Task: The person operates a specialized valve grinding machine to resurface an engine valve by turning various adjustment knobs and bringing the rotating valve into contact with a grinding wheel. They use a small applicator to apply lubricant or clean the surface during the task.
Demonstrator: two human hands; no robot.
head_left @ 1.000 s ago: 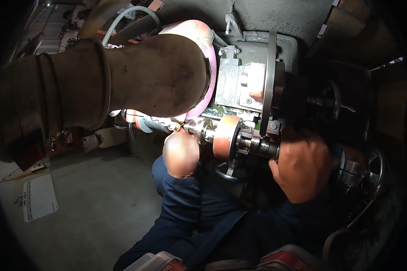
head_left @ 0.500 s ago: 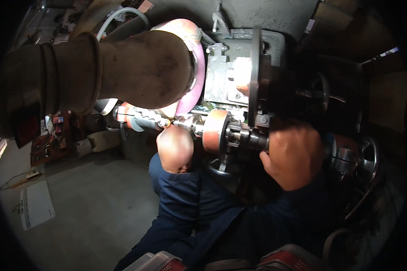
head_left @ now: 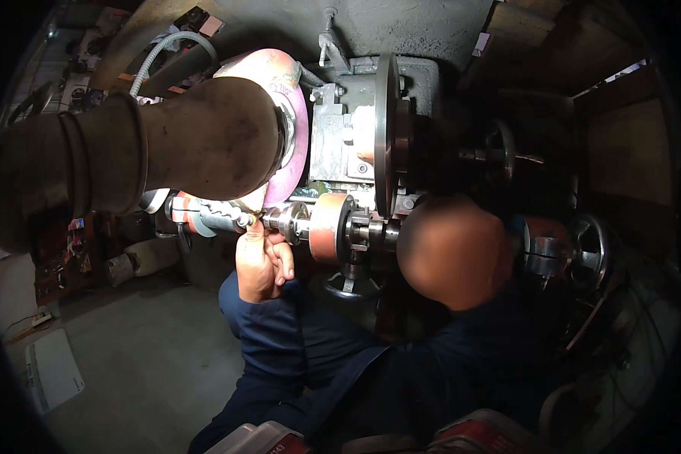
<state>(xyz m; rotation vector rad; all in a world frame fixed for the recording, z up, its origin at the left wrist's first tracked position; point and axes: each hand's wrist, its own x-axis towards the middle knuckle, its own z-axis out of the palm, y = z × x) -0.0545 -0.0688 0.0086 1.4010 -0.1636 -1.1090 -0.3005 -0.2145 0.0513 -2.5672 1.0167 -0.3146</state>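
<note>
My left hand (head_left: 260,263) is raised at the near side of a grinding machine, its lower fingers curled. Its extended finger reaches the small bright tip of a silvery segmented hose (head_left: 225,213); whatever the fingertips pinch is too small to make out. Just above stands a pink grinding wheel (head_left: 289,181), partly hidden by a big dull bulbous metal body (head_left: 212,136). Right of this hand lie a shiny metal collar (head_left: 286,221) and a red-orange round part (head_left: 328,229) on one shaft. My right hand (head_left: 458,253) covers the shaft's right portion, its fingers smeared.
A large dark disc (head_left: 387,136) stands upright beyond the shaft. Handwheels are below the shaft (head_left: 353,286) and at the right (head_left: 589,253). Boxes with red labels (head_left: 480,435) show at the lower edge. A white sheet (head_left: 54,371) lies on the floor at left.
The machine and both arms appear farther left as the view shifts. My left hand's fingers now show, where before the hand was blurred. My right hand has become more smeared.
</note>
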